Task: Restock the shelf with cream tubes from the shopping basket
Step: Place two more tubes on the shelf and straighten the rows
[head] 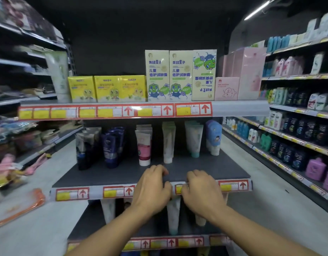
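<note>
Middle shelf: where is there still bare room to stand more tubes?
The front strip of the middle shelf is bare, from the tube rows to the price rail, widest at the left corner before the dark tubes. The hands, left and right, rest on the front edge. Further back, rows from the dark tubes to the blue tubes crowd it.

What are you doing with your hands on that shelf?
A person stands at a shop shelf full of cream tubes. Both hands, the left hand and the right hand, are at the front edge of the middle shelf, fingers curled over its price strip. Neither hand holds a tube right now. Rows of tubes, like the pink and white tube, stand further back. No shopping basket is in view.
</note>
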The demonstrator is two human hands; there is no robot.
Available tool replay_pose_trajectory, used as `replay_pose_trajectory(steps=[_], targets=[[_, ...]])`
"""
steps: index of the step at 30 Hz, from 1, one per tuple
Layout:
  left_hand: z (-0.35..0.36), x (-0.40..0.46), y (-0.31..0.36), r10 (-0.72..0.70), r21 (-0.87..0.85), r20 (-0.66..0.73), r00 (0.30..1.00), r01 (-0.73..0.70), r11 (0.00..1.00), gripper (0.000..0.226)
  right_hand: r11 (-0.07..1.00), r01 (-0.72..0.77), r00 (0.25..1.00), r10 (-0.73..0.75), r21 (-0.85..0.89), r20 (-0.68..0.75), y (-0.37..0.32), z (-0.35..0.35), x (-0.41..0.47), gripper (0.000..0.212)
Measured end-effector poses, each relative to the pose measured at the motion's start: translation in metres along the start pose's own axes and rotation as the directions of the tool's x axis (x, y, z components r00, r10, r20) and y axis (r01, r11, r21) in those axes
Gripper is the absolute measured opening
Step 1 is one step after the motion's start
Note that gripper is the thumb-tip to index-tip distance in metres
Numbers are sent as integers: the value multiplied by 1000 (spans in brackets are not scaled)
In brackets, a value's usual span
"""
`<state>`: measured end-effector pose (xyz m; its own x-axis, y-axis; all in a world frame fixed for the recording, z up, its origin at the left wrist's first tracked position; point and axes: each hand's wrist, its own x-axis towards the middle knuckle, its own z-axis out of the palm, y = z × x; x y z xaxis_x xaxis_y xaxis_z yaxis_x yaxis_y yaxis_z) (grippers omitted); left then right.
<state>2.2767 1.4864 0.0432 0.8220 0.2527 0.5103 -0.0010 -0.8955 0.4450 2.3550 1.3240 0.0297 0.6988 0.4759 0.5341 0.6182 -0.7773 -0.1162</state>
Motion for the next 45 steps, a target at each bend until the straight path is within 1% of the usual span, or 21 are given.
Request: replay_pose_trajectory(steps=[7,11,13,17,19,21,25,28,30,32,33,34,36,37,38,39,40,42,43,44,45], targets=[[-10,-61,-51,-121,15,8,993,121,993,17,988,89,988,-104,128,117,-60,33,-45,27],[-1,-102,-79,-188,26,37,982,187,982,20,978,125,964,-160,168,214,-80,66,-77,23],[8,-121,-90,-247,12,82,966,246,969,23,977,129,955,-169,170,244,-87,83,-93,22],[34,-156,-111,-343,32,181,922,343,939,15,983,81,920,-137,164,367,-95,120,-127,22],[49,-173,-122,-372,51,251,893,372,927,12,984,43,883,-117,171,455,-95,139,-144,22],[66,-191,-132,-414,102,346,842,405,909,11,986,-8,838,-85,167,539,-93,157,-162,24],[105,-225,-153,-474,175,543,693,458,871,16,981,-156,708,28,118,706,-85,192,-198,28],[134,-247,-168,-512,217,640,573,504,836,20,958,-284,540,124,41,832,-74,222,-227,32],[152,-261,-176,-532,239,684,499,535,810,21,937,-350,430,152,9,890,-67,241,-247,30],[173,-277,-186,-556,269,707,437,562,782,20,924,-383,344,150,-7,927,-58,263,-268,28],[184,-285,-191,-570,290,718,399,572,767,21,917,-398,319,142,-4,937,-52,275,-279,29],[198,-295,-198,-577,307,733,361,582,753,25,911,-412,282,136,-8,950,-45,293,-292,34],[222,-314,-208,-582,328,760,289,603,727,20,857,-515,200,136,-14,970,-31,333,-323,57],[233,-324,-211,-584,339,773,248,617,710,14,820,-571,141,141,-36,980,-23,354,-341,62],[242,-333,-212,-583,351,786,206,628,695,12,805,-591,91,131,-53,987,-21,364,-350,58],[248,-339,-212,-581,362,796,171,634,683,19,801,-594,47,137,-82,989,-22,369,-356,51],[254,-345,-213,-580,378,803,141,632,677,30,782,-617,40,147,-91,988,-28,370,-352,49],[269,-362,-217,-596,407,799,86,651,640,49,695,-709,9,184,-124,983,-34,379,-352,52],[275,-368,-218,-597,401,799,75,673,621,58,673,-728,-42,142,-128,989,-33,389,-356,53],[281,-376,-218,-602,392,795,68,700,597,68,684,-724,-91,33,-89,995,-38,397,-353,49],[286,-382,-218,-610,394,790,57,715,577,75,678,-735,-120,-139,6,983,-44,400,-355,44]])
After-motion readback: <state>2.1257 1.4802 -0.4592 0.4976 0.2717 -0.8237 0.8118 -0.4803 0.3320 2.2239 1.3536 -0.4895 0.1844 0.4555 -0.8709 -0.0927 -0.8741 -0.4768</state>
